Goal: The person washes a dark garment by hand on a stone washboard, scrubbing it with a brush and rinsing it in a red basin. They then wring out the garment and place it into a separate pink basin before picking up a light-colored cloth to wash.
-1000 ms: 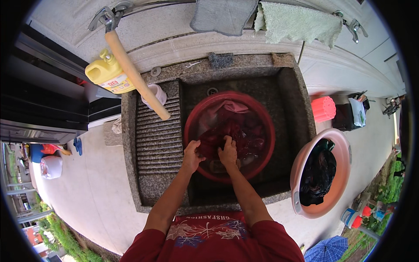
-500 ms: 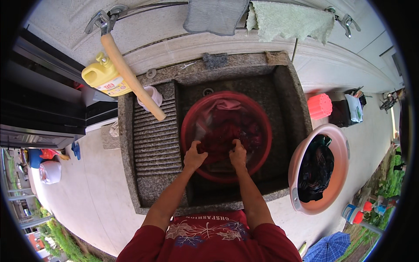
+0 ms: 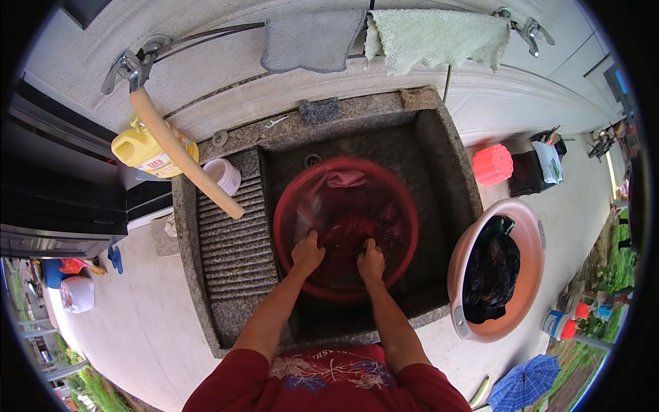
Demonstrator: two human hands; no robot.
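Hands have slid toward the near rim of the red basin (image 3: 288, 206) since a second ago, when they were deeper at its centre; both now sit at about six o'clock in the round tub. The left hand (image 3: 307, 253) and the right hand (image 3: 371, 261) are curled into loose fists, each bunching a fold of the dark red laundry (image 3: 353, 230) that lies wet and crumpled in the water. A paler pink garment (image 3: 336, 180) rests at twelve o'clock inside the basin, much as before.

The basin is smooth plastic and fills the deep well of a speckled grey stone sink (image 3: 453, 178). At nine o'clock from it the sink's ribbed washboard slope (image 3: 237, 254) shows parallel ridges. A tan rubber hose (image 3: 182, 154) runs from a metal tap (image 3: 130, 65) at ten o'clock down to the ribs, passing a yellow plastic jug (image 3: 137, 147) and a small pale cup (image 3: 223, 175). At three o'clock a pink plastic tub (image 3: 528, 254) on the floor holds dark cloth. Grey and pale green towels (image 3: 432, 34), nubbly in texture, hang at twelve o'clock.
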